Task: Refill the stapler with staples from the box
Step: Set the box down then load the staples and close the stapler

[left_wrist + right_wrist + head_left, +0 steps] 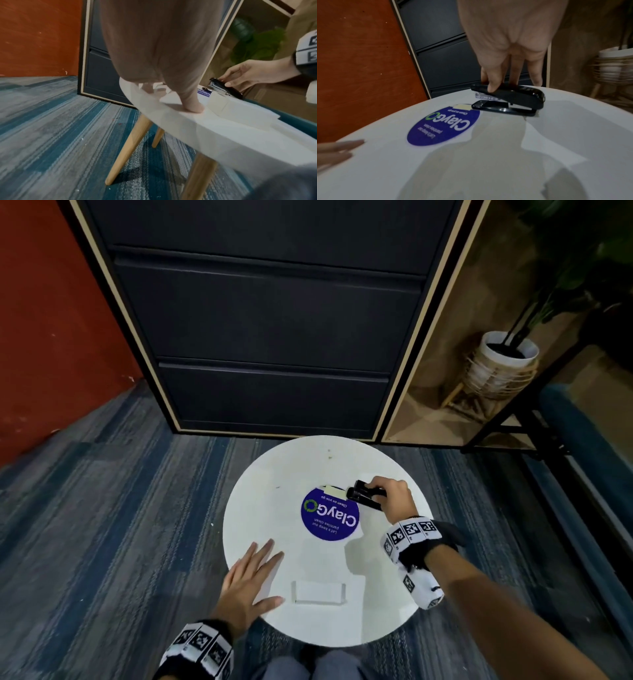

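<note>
Head view: right hand (394,494) grips the stapler (366,494) at the bench's (376,621) far side, its nose pointing left. Left hand (250,580) lies flat, fingers apart, just beside what seems the staple box (320,592).

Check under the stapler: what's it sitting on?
The stapler, gripped on top by the right hand, sits on the white table. Its front end lies beside the beige tape on the purple ClayGo sticker. Directly beneath its base is hidden.
</note>
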A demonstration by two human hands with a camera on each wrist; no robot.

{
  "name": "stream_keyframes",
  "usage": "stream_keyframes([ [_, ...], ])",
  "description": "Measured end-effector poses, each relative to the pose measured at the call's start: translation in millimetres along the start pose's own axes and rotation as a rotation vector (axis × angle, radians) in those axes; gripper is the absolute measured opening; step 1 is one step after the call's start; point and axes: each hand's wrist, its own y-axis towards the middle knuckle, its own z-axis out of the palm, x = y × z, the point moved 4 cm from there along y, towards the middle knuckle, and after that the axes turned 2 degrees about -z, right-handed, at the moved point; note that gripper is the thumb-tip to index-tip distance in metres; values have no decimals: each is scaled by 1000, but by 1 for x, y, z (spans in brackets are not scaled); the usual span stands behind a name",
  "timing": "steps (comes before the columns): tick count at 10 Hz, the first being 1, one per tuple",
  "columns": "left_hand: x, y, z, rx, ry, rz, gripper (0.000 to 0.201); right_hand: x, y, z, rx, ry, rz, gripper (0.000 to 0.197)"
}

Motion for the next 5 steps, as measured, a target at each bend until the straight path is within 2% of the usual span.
stream_keyframes([
  [1, -4, 2, -12, 67, -3, -47, 73, 4, -3, -14, 56, 31, 2, 28],
  [2, -26, -7, -64, 83, -45, -141, 49, 22, -24, -64, 46, 71, -10, 14],
  [3, -51, -18, -131, 21, -26, -210, 34, 50, -46, -122, 4, 124, -31, 10],
  [4, -108, -52, -258, -244, -60, -156, 40, 115, -92, -229, -123, 194, -114, 26],
  [5, -150, -74, -352, -417, -54, -47, 47, 169, -117, -311, -185, 211, -200, 31],
])
